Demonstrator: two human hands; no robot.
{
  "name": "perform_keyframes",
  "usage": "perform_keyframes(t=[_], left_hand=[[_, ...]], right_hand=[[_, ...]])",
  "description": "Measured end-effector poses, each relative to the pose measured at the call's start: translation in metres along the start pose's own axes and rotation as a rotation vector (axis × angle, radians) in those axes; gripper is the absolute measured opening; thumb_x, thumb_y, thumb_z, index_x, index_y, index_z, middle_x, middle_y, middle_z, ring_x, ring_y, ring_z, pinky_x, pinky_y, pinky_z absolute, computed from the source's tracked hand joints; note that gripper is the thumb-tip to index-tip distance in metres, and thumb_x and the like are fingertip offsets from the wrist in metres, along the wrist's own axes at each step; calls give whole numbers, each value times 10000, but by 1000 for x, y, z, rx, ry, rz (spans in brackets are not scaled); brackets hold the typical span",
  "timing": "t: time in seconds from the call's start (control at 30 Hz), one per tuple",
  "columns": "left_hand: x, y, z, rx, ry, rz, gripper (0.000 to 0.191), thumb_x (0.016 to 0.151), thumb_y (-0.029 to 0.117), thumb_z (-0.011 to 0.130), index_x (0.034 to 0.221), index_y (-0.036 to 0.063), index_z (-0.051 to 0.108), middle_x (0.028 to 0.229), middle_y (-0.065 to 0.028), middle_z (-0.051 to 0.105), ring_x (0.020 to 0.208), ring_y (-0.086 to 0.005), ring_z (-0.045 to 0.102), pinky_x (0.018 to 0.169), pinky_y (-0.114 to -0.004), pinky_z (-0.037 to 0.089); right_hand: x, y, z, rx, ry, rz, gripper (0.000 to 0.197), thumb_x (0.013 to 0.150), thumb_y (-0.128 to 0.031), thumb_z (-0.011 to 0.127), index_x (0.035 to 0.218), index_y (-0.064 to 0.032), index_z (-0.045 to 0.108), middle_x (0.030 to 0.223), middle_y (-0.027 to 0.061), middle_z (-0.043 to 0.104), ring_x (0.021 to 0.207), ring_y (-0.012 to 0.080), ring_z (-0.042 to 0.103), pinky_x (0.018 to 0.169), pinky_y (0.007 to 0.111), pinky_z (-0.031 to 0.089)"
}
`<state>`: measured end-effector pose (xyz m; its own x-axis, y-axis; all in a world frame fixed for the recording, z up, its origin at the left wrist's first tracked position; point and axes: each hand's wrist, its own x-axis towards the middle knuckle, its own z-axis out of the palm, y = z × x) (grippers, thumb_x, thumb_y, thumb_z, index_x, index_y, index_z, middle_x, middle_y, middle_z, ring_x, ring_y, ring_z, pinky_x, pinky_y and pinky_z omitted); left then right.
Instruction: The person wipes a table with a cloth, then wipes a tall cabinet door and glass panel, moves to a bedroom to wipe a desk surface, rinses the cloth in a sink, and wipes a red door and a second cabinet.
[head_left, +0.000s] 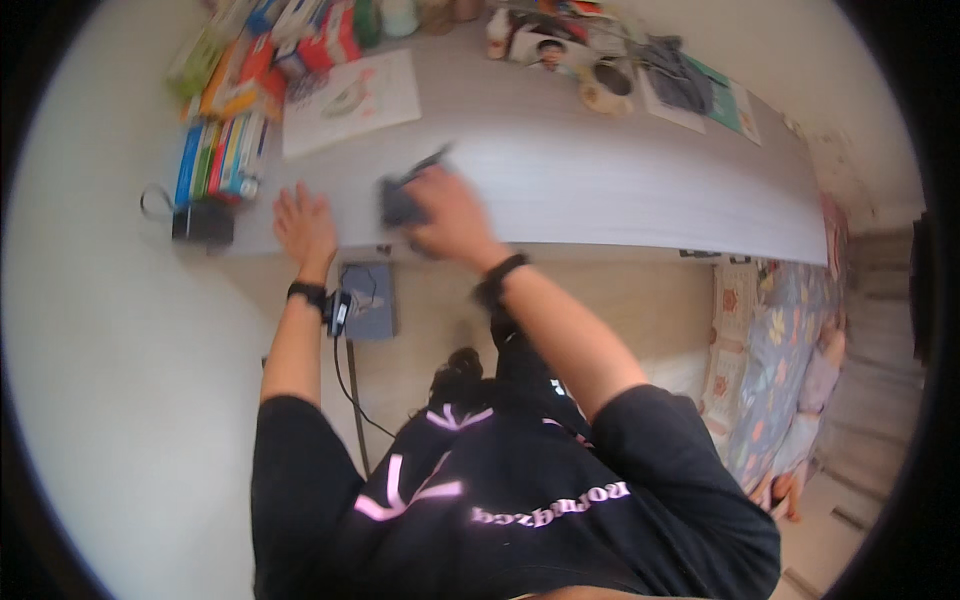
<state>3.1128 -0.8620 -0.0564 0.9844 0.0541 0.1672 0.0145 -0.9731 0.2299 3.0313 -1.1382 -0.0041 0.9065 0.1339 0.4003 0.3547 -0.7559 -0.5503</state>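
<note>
My right hand (454, 217) is on a dark grey cloth (397, 201), which is bunched against the pale wood-grain desk top (600, 172). Blur softens both the cloth and the fingers. My left hand (306, 229) rests palm down near the desk's front left edge, fingers spread, with nothing in it. A black box-shaped object with a strap (202, 223) stands just left of that hand. Behind it is a row of upright books (221, 157). Beyond the cloth lies a sheet of paper with a coloured drawing (360, 94). Each wrist wears a black band.
Boxes and packets (247, 71) crowd the back left. A cream mug (606, 86), a photo (551, 54) and a crumpled grey cloth (675, 75) occupy the back right. Below the desk are a blue-grey box (371, 304) and a cable (341, 375). A person (817, 382) lies on the flowered bed (776, 322) at right.
</note>
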Motion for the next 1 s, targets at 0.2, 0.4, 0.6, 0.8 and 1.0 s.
perform_keyframes(t=[0.2,0.4,0.6,0.8,1.0], left_hand=[[-6,32,-12,226,-20,-32,760,899,593,388,1460,89,289,1520,-205,226,1419,-364,158,1095,-584,122],[7,71,-17,153,-134,-308,822,900,621,349,1476,50,217,1539,-223,144,1436,-369,76,1071,-637,102],[7,82,-13,280,-109,-363,862,900,639,344,1463,0,207,1531,-240,150,1429,-392,79,1035,-687,121],[8,88,-17,318,-112,-325,837,910,602,370,1452,-18,223,1521,-251,170,1424,-400,94,1022,-691,156],[6,90,-21,296,-107,-308,817,916,570,388,1441,-36,233,1512,-263,182,1418,-408,112,1022,-692,159]], right_hand=[[-40,105,-105,-214,146,391,538,753,-303,735,1201,-68,554,1282,213,521,1220,398,445,992,435,388],[-38,120,-117,-254,42,355,592,755,-298,744,1232,-43,505,1318,235,486,1276,399,403,1028,432,360],[5,133,-101,-239,-43,283,614,743,-308,742,1235,-41,489,1359,241,433,1256,434,391,1025,458,357],[78,150,-71,-225,-94,126,633,748,-333,729,1253,-47,476,1352,241,417,1198,432,423,1000,455,373],[129,136,-36,-184,-126,84,618,750,-340,726,1239,-45,491,1326,233,438,1181,431,437,992,458,375]])
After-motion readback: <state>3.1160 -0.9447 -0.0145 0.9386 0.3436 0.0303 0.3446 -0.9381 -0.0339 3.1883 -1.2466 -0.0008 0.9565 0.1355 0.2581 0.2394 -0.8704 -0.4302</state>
